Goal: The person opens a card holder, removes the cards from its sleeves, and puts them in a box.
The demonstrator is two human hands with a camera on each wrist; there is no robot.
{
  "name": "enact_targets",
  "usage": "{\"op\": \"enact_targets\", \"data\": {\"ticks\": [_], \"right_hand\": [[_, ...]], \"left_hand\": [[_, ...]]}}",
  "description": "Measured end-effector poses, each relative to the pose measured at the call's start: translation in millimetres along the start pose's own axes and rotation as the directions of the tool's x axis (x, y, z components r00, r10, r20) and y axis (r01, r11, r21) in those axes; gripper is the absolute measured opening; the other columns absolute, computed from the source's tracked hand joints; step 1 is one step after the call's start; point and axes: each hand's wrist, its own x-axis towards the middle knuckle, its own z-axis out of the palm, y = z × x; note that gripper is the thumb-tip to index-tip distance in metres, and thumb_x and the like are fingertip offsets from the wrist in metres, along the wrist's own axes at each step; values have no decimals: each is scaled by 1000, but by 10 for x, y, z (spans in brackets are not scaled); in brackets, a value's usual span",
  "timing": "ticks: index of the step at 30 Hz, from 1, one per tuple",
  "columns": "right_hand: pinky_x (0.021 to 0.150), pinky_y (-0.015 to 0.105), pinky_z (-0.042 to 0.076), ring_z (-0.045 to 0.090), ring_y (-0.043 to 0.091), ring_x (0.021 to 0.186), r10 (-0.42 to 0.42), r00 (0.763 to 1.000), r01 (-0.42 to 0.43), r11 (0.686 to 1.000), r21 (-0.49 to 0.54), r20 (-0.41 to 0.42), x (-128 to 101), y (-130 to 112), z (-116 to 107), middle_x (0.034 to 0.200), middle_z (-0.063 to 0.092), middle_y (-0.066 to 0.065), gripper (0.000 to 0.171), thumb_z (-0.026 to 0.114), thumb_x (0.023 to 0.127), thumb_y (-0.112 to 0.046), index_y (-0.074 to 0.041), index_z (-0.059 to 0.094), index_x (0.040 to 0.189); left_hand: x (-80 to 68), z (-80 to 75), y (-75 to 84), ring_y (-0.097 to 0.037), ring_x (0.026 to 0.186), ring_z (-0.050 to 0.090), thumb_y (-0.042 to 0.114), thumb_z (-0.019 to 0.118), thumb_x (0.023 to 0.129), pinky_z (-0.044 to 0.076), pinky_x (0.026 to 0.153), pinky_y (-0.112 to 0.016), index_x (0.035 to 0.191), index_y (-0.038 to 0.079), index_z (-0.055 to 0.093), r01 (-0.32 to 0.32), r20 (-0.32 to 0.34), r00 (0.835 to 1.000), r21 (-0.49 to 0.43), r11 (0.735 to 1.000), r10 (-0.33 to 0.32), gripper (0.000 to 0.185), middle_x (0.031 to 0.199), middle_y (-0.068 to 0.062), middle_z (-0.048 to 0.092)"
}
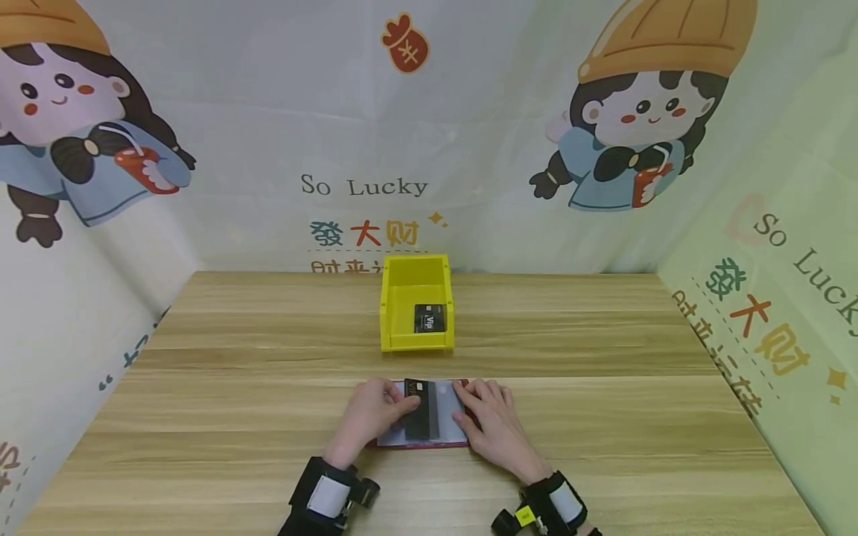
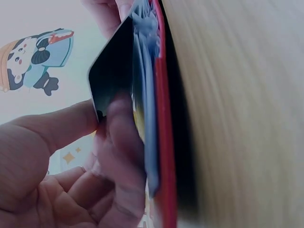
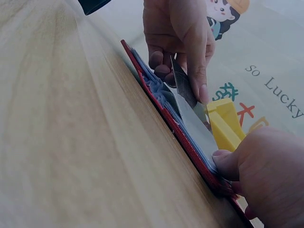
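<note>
A red-covered card holder (image 1: 450, 394) with clear sleeves lies spread on the table. My left hand (image 1: 375, 409) pinches a black card (image 1: 417, 423) between thumb and fingers. That card (image 2: 111, 71) stands tilted off the sleeves (image 2: 149, 118) in the left wrist view, its lower edge at the pages. My right hand (image 1: 494, 424) rests on the holder's right side with fingers stretched out, and its thumb (image 3: 225, 161) presses the sleeve edge. In the right wrist view the left hand (image 3: 183, 38) grips the card (image 3: 184, 83) over the far half of the holder.
Beyond the holder stands a yellow bin (image 1: 417, 342), open at the top, with a black card marked Vip (image 1: 429, 318) inside. The wooden table (image 1: 570, 335) meets a printed cloth backdrop (image 1: 496, 134) at the back and sides.
</note>
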Motion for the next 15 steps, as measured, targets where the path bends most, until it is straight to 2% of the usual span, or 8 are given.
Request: {"op": "enact_targets", "data": {"ticks": [6,15], "right_hand": [[92,44,30,46,23,102,14,1000,-14,1000,-3,6,-6,2,6,107,57,5,47,68,100,-11,5,60,143],[93,45,30,46,24,103,9,1000,-9,1000,-3,6,-5,3,2,107,57,6,47,68,100,-12,5,60,143]], "left_hand": [[11,-29,-35,-11,52,63,15,79,94,52,52,-26,84,1,70,59,23,998,-83,995,-57,19,60,-3,66],[20,-89,-113,-10,50,61,12,78,94,49,51,-24,88,-2,72,78,6,997,-145,986,-77,16,61,-2,67]]}}
